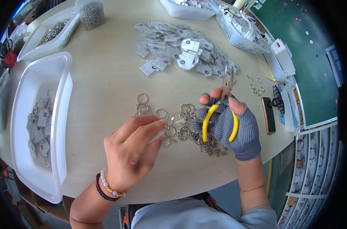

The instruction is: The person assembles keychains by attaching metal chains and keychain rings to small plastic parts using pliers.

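Observation:
My bare left hand (pixel 133 147) is closed, pinching a thin clear plastic tag (pixel 157 136) seen nearly edge-on. Its fingertips are beside a split key ring (pixel 160 113); whether that ring is joined to the tag I cannot tell. In a grey dotted fingerless glove, my right hand (pixel 234 124) grips pliers (pixel 227 89) with yellow handles, jaws pointing away from me. Between and below the hands lies a loose pile of key rings with short chains (pixel 209 147), partly hidden by the glove. Beyond them is a heap of clear tags with house-shaped prints (pixel 188 59).
At left a white tub (pixel 62 126) holds finished-looking tags with rings. Behind it are a tray of metal rings (pixel 39 51) and a clear jar of small metal parts (pixel 92 15). On the right are loose jump rings (pixel 257 90), a phone (pixel 268 115) and a white basket (pixel 240 38).

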Demonstrator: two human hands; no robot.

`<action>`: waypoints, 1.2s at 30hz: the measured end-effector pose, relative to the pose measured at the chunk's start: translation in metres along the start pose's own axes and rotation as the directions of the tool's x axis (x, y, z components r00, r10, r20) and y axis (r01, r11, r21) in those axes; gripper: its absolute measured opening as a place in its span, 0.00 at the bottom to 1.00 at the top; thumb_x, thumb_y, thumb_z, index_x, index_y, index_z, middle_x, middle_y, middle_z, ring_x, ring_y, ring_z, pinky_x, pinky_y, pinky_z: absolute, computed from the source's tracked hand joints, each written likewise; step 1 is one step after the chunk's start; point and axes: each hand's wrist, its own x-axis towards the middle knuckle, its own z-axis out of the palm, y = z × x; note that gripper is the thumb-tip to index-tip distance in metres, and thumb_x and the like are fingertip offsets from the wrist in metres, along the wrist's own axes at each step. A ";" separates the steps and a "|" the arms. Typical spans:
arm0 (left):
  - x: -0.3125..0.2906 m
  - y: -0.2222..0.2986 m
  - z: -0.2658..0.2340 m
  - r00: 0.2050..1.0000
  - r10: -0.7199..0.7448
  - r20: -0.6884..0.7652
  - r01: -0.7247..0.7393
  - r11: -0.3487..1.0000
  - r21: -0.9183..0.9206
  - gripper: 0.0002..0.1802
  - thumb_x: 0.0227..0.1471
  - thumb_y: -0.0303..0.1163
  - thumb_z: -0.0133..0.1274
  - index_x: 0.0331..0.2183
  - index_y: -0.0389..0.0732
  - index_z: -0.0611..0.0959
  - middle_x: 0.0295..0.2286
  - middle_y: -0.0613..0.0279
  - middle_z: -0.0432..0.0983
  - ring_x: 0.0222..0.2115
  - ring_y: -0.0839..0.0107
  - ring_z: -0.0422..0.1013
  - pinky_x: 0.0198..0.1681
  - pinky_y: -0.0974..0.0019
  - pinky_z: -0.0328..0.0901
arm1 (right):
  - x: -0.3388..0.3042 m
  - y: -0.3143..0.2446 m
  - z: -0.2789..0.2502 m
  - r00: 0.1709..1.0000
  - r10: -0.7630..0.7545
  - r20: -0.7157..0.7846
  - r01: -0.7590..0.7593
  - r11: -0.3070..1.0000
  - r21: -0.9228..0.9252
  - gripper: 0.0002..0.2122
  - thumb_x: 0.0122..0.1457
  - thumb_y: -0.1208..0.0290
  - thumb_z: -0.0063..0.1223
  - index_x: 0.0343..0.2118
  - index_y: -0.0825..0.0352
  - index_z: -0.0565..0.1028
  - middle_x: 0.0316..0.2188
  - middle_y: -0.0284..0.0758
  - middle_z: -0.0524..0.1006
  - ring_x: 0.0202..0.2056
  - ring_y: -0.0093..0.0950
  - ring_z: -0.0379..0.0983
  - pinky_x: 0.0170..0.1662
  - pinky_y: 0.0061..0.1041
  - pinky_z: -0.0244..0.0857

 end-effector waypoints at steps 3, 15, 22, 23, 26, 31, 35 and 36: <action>0.003 0.001 -0.005 0.992 0.119 -0.033 -0.117 0.991 0.072 0.20 0.31 0.18 0.59 0.34 0.38 0.82 0.30 0.59 0.77 0.24 0.66 0.74 0.24 0.69 0.67 | -0.003 0.002 0.005 0.997 0.083 0.006 -0.081 0.953 0.292 0.26 0.57 0.73 0.45 0.60 0.65 0.58 0.51 0.46 0.66 0.47 0.32 0.70 0.52 0.34 0.67; -0.003 0.008 -0.011 0.971 0.236 -0.045 -0.221 0.949 0.226 0.25 0.24 0.20 0.54 0.34 0.36 0.83 0.30 0.57 0.77 0.25 0.66 0.74 0.25 0.68 0.68 | -0.019 0.007 0.036 0.921 -0.208 0.330 0.367 0.177 -0.913 0.22 0.49 0.78 0.51 0.50 0.70 0.70 0.37 0.40 0.69 0.35 0.33 0.68 0.40 0.28 0.66; -0.001 0.009 -0.012 0.971 0.236 -0.028 -0.226 0.954 0.198 0.23 0.24 0.20 0.53 0.33 0.36 0.81 0.31 0.56 0.77 0.26 0.64 0.75 0.25 0.67 0.69 | -0.022 0.010 0.038 0.892 -0.243 0.381 0.406 0.061 -0.912 0.19 0.49 0.77 0.53 0.48 0.70 0.72 0.33 0.38 0.67 0.33 0.33 0.68 0.38 0.28 0.66; -0.001 0.009 -0.012 0.972 0.235 -0.026 -0.225 0.954 0.199 0.23 0.24 0.20 0.53 0.33 0.36 0.81 0.31 0.56 0.77 0.26 0.64 0.75 0.25 0.67 0.69 | -0.022 0.010 0.037 0.892 -0.243 0.381 0.406 0.062 -0.912 0.19 0.49 0.77 0.53 0.48 0.70 0.72 0.33 0.38 0.67 0.33 0.33 0.68 0.38 0.28 0.66; -0.002 0.007 -0.012 0.971 0.240 -0.013 -0.233 0.952 0.197 0.23 0.25 0.20 0.54 0.34 0.36 0.81 0.31 0.56 0.77 0.27 0.63 0.75 0.25 0.67 0.69 | -0.022 0.010 0.036 0.891 -0.237 0.387 0.419 0.099 -0.903 0.16 0.50 0.75 0.54 0.44 0.70 0.73 0.31 0.38 0.68 0.30 0.34 0.69 0.35 0.27 0.66; -0.002 0.006 -0.009 0.975 0.223 0.003 -0.221 0.962 0.158 0.23 0.25 0.19 0.55 0.33 0.36 0.81 0.32 0.56 0.77 0.27 0.63 0.74 0.25 0.67 0.69 | -0.022 0.014 0.034 0.932 -0.177 0.315 0.336 0.103 -0.936 0.09 0.50 0.71 0.57 0.31 0.69 0.73 0.24 0.38 0.70 0.21 0.36 0.71 0.25 0.28 0.65; 0.002 0.006 -0.006 0.978 0.208 0.008 -0.207 0.968 0.141 0.21 0.28 0.17 0.57 0.33 0.35 0.81 0.32 0.54 0.77 0.26 0.63 0.74 0.25 0.68 0.68 | -0.020 0.020 0.030 0.929 -0.230 0.290 0.313 0.074 -0.947 0.08 0.51 0.70 0.57 0.29 0.68 0.72 0.24 0.38 0.70 0.20 0.36 0.71 0.23 0.28 0.65; 0.003 0.011 -0.005 0.987 0.161 -0.013 -0.158 0.979 0.131 0.19 0.30 0.16 0.58 0.33 0.35 0.81 0.32 0.54 0.77 0.25 0.64 0.74 0.25 0.69 0.68 | -0.020 0.021 0.032 0.922 -0.258 0.288 0.317 0.075 -0.946 0.08 0.51 0.70 0.57 0.29 0.68 0.72 0.24 0.38 0.70 0.19 0.36 0.71 0.23 0.28 0.64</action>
